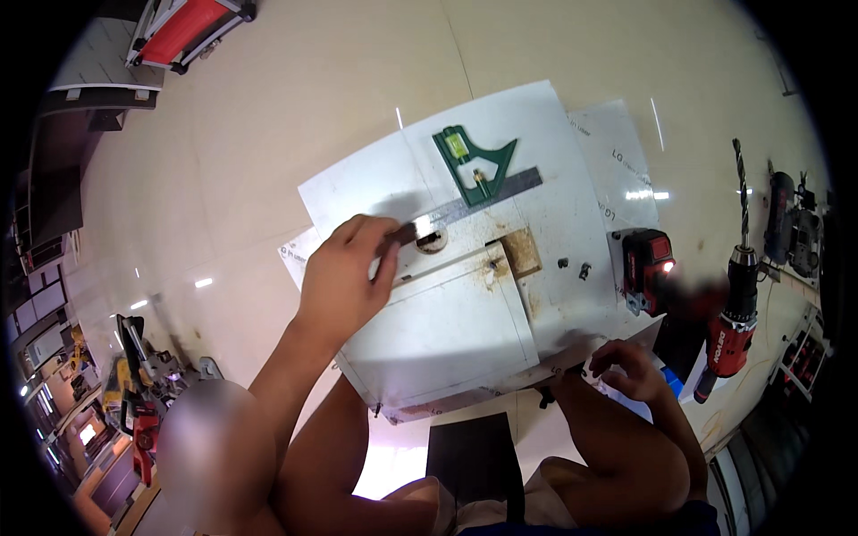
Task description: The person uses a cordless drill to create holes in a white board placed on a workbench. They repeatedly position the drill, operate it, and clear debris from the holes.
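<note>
My left hand [349, 272] reaches over a white board [375, 192], its fingers closed at the near-left end of the steel ruler of a combination square. The fingertips are in shadow, so the exact grip is hard to see. The green head of the combination square [474, 170], with a level vial, sits along this ruler. Just below the ruler is a round hole [432, 242] in the board. A smaller white panel [447, 322] lies nearer me. My right hand [630, 371] hovers by my right knee, fingers loosely bent and apart, with nothing visible in it.
A rectangular brown recess [522, 254] and small dark bits [584, 271] are on the board. To the right are a red and black cordless tool [648, 268] and a red drill [733, 330] with a long bit. A red and silver case [183, 31] stands far left.
</note>
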Available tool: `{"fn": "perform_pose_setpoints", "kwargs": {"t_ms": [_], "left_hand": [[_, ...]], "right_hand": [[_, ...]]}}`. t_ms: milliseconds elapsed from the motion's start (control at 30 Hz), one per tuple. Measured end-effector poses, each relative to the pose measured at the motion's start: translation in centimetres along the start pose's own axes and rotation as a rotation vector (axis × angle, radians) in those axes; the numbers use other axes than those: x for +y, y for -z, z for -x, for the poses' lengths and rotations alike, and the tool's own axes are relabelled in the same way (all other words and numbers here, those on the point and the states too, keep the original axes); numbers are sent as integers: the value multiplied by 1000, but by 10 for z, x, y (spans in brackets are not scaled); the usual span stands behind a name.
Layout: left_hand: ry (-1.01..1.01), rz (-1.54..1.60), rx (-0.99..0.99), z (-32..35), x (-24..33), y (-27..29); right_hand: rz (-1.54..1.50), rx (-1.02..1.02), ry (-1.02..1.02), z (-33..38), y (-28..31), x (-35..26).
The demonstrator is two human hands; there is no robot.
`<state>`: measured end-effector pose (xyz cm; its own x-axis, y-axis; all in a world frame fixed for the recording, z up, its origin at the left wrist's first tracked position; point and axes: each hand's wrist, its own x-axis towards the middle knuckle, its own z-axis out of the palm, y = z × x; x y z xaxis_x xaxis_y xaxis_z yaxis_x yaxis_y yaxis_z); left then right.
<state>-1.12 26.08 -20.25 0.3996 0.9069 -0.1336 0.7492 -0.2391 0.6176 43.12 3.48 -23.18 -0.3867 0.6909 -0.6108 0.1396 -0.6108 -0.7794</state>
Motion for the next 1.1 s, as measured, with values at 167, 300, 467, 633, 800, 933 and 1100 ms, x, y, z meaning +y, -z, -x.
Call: {"fn": "perform_pose_setpoints", "kwargs": {"t_ms": [167,300,467,633,800,933,1100], "left_hand": [[125,-76,29,26,-51,5],[55,-43,-4,26,-37,1],[4,76,38,45,-35,-8],[328,10,184,144,-122,39],[527,331,-665,222,-134,-3],[1149,826,-388,227,-95,-24],[1188,974,-411,232,-124,-40]], "right_hand": [[25,-47,-112,-5,-9,22],[14,-123,-101,-11,-8,37],[-48,-273,271,-29,-5,43],[-321,-341,34,-8,-2,52],[-114,-237,273,-43,-35,-1],[285,10,507,-88,-80,-21],[677,271,803,-123,-95,-63]]}}
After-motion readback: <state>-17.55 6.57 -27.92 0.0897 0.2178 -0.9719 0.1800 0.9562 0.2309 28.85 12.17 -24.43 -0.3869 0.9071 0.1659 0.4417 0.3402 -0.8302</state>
